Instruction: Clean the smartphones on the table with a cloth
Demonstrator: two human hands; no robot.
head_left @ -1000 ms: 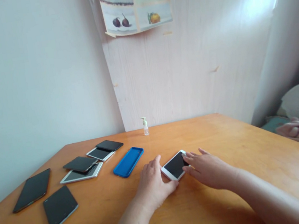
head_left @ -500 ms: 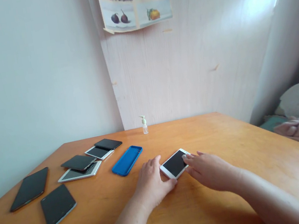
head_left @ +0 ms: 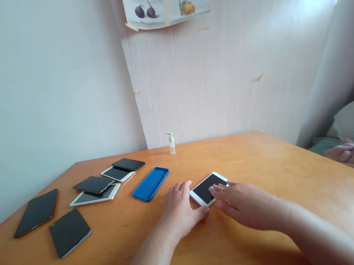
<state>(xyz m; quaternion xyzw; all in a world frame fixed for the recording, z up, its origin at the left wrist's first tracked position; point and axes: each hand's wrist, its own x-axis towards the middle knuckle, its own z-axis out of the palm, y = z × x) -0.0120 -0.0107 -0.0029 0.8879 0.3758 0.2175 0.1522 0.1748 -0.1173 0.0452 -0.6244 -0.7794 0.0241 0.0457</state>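
A white smartphone with a dark screen (head_left: 203,189) lies face up on the wooden table. My left hand (head_left: 179,213) grips its near left end between thumb and fingers, holding it against the tabletop. Over the screen, the fingers of my right hand (head_left: 243,203) press down together on a small white wad (head_left: 211,189), perhaps tissue; most of it is hidden beneath the fingertips. A blue phone case (head_left: 151,184) lies just beyond my left hand, apart from it.
Several dark or white phones and tablets lie at the left, including a black one (head_left: 70,232), another dark one (head_left: 37,212) and an overlapping group (head_left: 94,184). A small clear pump bottle (head_left: 172,146) stands near the back edge. The wall rises behind the table (head_left: 280,165).
My right hand has slid the white wad leftward across the phone's screen. My left hand keeps its grip on the phone. The camera view has shifted slightly.
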